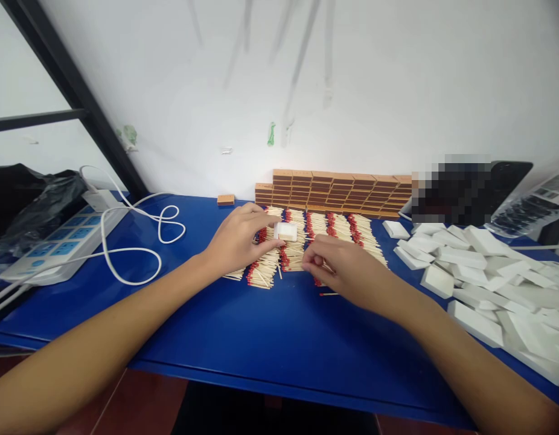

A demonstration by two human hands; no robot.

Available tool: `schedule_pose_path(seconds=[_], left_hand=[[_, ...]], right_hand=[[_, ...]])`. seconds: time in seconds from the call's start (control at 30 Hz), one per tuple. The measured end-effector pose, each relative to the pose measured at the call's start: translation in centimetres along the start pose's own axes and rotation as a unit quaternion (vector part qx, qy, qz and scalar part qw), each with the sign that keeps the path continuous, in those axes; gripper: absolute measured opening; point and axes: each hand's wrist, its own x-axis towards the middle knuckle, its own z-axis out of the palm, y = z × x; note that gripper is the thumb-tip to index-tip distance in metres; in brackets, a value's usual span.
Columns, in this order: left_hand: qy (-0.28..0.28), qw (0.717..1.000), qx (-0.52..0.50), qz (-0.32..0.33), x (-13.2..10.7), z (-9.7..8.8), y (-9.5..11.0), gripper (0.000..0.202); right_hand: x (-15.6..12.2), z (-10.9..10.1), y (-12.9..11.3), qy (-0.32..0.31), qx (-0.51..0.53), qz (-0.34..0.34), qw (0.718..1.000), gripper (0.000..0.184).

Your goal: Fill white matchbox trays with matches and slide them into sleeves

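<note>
My left hand (241,238) grips a small white matchbox tray (286,232) between thumb and fingers, above the loose matches. A few pale matchsticks seem to lie inside the tray. To its right, my right hand (336,263) is closed in a pinch, with a thin pale match (309,240) showing at the fingertips. Beneath both hands spread rows of red-tipped matches (295,260), partly hidden by the fingers. One single match (329,294) lies apart, just below my right hand.
Brown matchboxes (334,192) are stacked along the wall, with one box (226,200) apart on the left. White trays (483,260) heap at the right, before a dark, partly blurred object (510,187). A power strip (66,241) and white cable (130,208) occupy the blue table's (261,338) left side.
</note>
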Motion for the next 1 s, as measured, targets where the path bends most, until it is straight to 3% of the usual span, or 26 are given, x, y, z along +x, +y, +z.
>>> schedule_pose_path(seconds=[0.13,0.23,0.43,0.8,0.87,1.0], left_hand=[[-0.004,1.000,-0.018,-0.001,0.0,0.1,0.7,0.036],[0.005,0.999,-0.045,-0.003,0.0,0.2,1.7,0.040],[0.015,0.997,-0.081,-0.005,-0.1,0.3,3.0,0.040],[0.016,0.997,-0.066,-0.033,0.2,-0.2,2.4,0.036],[0.026,0.997,-0.052,-0.044,0.4,-0.4,1.9,0.036],[0.032,0.997,-0.034,-0.063,0.4,-0.5,1.2,0.036]], right_hand=[[0.2,-0.5,0.4,0.114,-0.035,-0.013,0.993,0.009],[0.3,-0.3,0.5,0.153,-0.061,-0.022,0.986,0.011],[0.3,0.1,0.2,0.165,-0.071,-0.035,0.983,0.013],[0.2,-0.4,-0.1,0.181,-0.028,-0.035,0.982,0.016],[0.1,-0.5,0.0,0.158,-0.021,-0.031,0.987,0.014],[0.1,0.0,0.4,0.014,-0.022,-0.010,1.000,0.012]])
